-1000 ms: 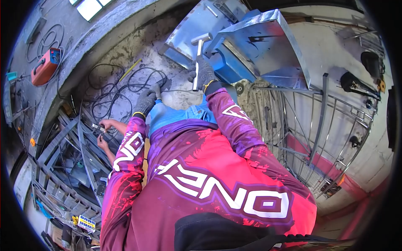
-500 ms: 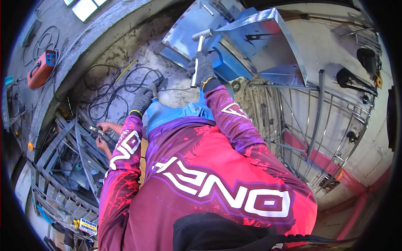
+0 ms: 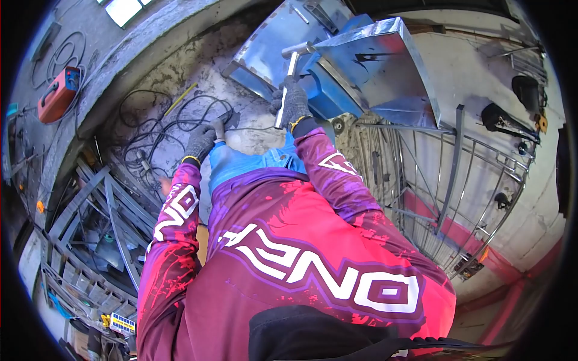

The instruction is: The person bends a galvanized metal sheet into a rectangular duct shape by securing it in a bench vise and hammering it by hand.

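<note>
My right hand (image 3: pixel 293 102), in a grey knit glove, is wrapped around the shaft of a metal hammer (image 3: pixel 294 63). The hammer's cylindrical head points away from me, beside the sheet-metal box. Lower and to the left, my left hand (image 3: pixel 201 142) wears the same kind of glove, with its fingers curled near my jeans (image 3: pixel 241 165). A short grey-brown rounded piece (image 3: pixel 218 129) shows at those fingers; I cannot tell what it is.
An open sheet-metal box (image 3: pixel 385 66) rests by blue-silver metal panels (image 3: pixel 271 42). Black cables (image 3: pixel 162 129) lie on the floor. Metal bars (image 3: pixel 90 198) are piled left, near another person's blurred hand (image 3: pixel 164 185). A metal-bar frame (image 3: pixel 457 162) stands right; an orange machine (image 3: pixel 58 95) sits upper left.
The other person's hands, earlier around a small metal tool, have shifted, and only one blurred hand shows beside my left sleeve. My hands keep nearly the same pose, the hammer tilting slightly right.
</note>
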Motion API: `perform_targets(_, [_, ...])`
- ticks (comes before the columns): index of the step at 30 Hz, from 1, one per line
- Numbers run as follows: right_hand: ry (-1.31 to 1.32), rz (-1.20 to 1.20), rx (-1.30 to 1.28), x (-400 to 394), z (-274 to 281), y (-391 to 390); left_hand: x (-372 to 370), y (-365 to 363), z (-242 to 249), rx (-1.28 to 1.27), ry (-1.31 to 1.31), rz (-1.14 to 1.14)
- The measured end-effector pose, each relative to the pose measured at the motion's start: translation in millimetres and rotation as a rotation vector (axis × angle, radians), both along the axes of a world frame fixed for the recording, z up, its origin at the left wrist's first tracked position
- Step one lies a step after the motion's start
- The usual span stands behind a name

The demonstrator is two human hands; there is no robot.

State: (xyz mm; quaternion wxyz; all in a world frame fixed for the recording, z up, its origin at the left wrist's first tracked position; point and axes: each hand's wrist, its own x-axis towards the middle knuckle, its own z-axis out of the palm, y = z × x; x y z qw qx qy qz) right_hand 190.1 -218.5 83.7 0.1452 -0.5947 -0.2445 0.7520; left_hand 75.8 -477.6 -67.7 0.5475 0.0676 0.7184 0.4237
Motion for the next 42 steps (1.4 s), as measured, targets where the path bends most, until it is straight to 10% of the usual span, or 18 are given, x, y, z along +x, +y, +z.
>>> perform_targets(42, [-0.162,0.087,0.047,11,-7,-2,-1,-33,-32,-0.159,-0.068,-0.023])
